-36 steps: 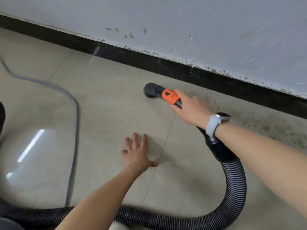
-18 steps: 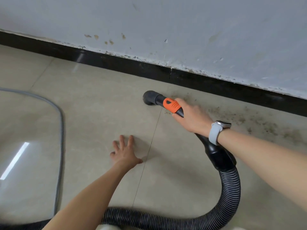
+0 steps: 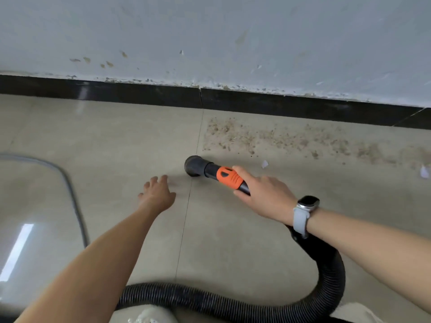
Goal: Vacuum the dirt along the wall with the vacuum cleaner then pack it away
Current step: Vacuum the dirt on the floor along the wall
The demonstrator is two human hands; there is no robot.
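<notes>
while gripped by right hand (image 3: 265, 197), nozzle (image 3: 194, 166) floorward

No text, label, brand or number can be read on anything here.

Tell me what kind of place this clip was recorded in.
Probably an indoor room, seen at floor level along one edge: glossy beige floor tiles, a black skirting strip under a scuffed painted wall, with dirt strewn by it. Which room, I cannot tell.
</notes>
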